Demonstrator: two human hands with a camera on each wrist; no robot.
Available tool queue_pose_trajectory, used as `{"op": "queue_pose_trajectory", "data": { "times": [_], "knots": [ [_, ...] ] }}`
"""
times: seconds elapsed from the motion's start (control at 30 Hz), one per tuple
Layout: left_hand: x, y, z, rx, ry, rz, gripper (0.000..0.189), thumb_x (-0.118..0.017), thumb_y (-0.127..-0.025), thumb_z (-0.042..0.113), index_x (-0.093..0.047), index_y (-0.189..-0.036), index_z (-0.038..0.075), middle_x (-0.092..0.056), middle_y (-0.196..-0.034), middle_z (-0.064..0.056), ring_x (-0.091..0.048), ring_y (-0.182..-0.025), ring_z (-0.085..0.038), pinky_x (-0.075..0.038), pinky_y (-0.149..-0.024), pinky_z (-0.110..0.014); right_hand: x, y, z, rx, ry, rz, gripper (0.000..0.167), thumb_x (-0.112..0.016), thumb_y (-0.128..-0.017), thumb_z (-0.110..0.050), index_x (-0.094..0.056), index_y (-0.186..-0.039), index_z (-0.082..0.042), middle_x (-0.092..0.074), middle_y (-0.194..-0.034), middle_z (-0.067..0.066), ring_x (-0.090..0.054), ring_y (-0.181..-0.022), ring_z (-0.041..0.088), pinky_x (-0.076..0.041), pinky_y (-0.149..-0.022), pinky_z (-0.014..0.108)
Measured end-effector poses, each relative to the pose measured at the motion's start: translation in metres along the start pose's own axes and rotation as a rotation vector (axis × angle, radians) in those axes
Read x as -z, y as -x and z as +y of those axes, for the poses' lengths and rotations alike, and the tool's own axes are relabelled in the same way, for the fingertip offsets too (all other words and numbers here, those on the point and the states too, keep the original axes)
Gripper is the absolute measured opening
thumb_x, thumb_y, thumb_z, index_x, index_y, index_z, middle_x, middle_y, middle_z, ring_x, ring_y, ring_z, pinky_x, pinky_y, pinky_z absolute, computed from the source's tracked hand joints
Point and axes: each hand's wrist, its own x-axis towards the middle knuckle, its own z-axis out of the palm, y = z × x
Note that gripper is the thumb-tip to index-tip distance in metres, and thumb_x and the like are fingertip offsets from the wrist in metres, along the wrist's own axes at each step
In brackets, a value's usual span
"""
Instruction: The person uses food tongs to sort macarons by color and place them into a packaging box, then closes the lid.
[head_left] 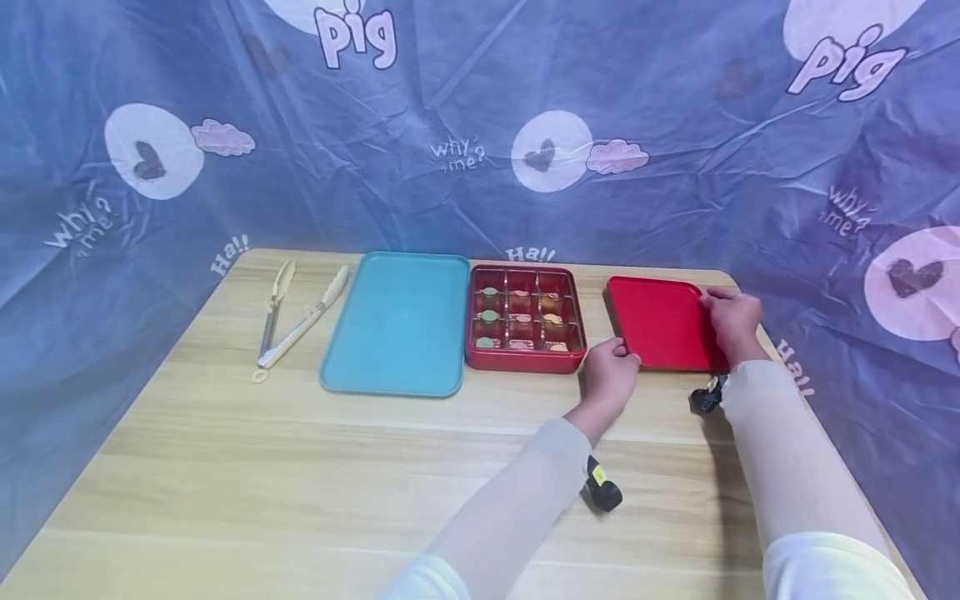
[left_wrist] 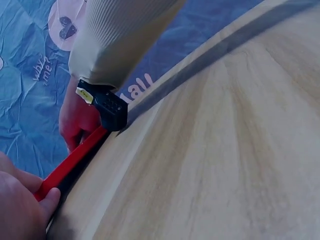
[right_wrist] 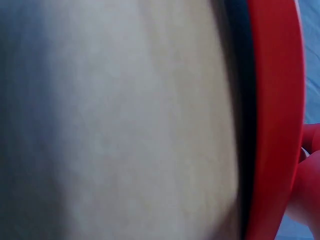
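A red square lid (head_left: 663,325) with a low raised rim lies face up at the right of the table. My left hand (head_left: 611,375) pinches its near left corner; in the left wrist view the thumb and fingers (left_wrist: 49,202) grip the rim. At the lid's right edge, my right hand (head_left: 735,321) holds the side, its fingers partly hidden in the right wrist view. A dark strip shows under the red rim (right_wrist: 280,100); whether the lid is raised off the table I cannot tell. Left of it stands an open red box (head_left: 525,361) with a divided clear insert and small coloured pieces in its compartments.
A blue tray (head_left: 397,325) lies left of the box, close against it. Farther left are spread metal tongs (head_left: 296,333) with cream tips. The wooden table (head_left: 300,492) ends at a blue printed cloth (head_left: 420,108) behind and at the right side.
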Motion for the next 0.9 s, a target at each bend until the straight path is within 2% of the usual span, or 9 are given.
{"op": "queue_pose_trajectory", "data": {
  "times": [0.13,0.27,0.4,0.67,0.77,0.9],
  "knots": [
    [0.001,0.001,0.001,0.016,0.096,-0.008,0.034,-0.073,-0.087,-0.001,-0.073,-0.120,0.005,-0.071,-0.094,0.002,-0.066,-0.081,-0.005,-0.058,-0.073,-0.021,0.000,0.000,-0.002,-0.014,-0.034,-0.027,0.040,-0.070,-0.093,-0.008,-0.064,-0.132,-0.006,-0.065,-0.067,-0.027,-0.051,-0.076,-0.008,-0.043,-0.065,0.008],
    [0.004,0.001,0.001,0.016,0.142,-0.015,0.034,-0.071,-0.086,-0.005,-0.073,-0.119,0.003,-0.070,-0.091,0.001,-0.067,-0.077,-0.006,-0.058,-0.071,-0.022,0.002,0.001,-0.003,-0.059,-0.159,-0.063,0.028,-0.070,-0.092,-0.004,-0.078,-0.114,-0.019,-0.065,-0.060,-0.024,-0.056,-0.066,-0.006,-0.046,-0.058,0.011],
    [0.007,0.001,0.001,0.020,0.148,-0.007,0.033,-0.071,-0.086,-0.005,-0.074,-0.118,0.004,-0.070,-0.089,0.001,-0.065,-0.075,-0.005,-0.058,-0.070,-0.022,0.003,0.001,-0.005,-0.099,-0.242,-0.105,0.026,-0.072,-0.090,-0.004,-0.082,-0.098,-0.027,-0.068,-0.061,-0.019,-0.060,-0.057,-0.003,-0.048,-0.053,0.014],
    [0.006,0.005,0.003,0.024,0.192,-0.019,0.036,-0.070,-0.085,-0.008,-0.073,-0.119,0.003,-0.068,-0.088,0.002,-0.064,-0.076,-0.005,-0.057,-0.069,-0.021,0.014,0.002,-0.009,-0.158,-0.256,-0.181,0.024,-0.074,-0.091,-0.011,-0.083,-0.092,-0.033,-0.070,-0.066,-0.017,-0.061,-0.060,0.001,-0.049,-0.054,0.020],
    [0.006,0.010,0.008,0.019,0.176,-0.034,0.035,-0.071,-0.085,-0.006,-0.073,-0.119,0.003,-0.069,-0.089,0.002,-0.066,-0.076,-0.005,-0.058,-0.069,-0.021,0.020,0.006,-0.010,-0.154,-0.285,-0.214,0.023,-0.074,-0.091,-0.010,-0.084,-0.091,-0.031,-0.072,-0.067,-0.016,-0.063,-0.061,0.002,-0.050,-0.055,0.020],
    [0.008,0.019,0.016,0.008,0.015,-0.064,0.033,-0.076,-0.087,0.010,-0.074,-0.120,0.015,-0.068,-0.089,0.010,-0.065,-0.075,-0.001,-0.054,-0.070,-0.021,0.030,0.014,-0.014,-0.167,-0.407,-0.278,0.026,-0.071,-0.091,-0.003,-0.084,-0.085,-0.024,-0.074,-0.068,-0.010,-0.068,-0.061,0.004,-0.055,-0.056,0.021]
  ]
}}
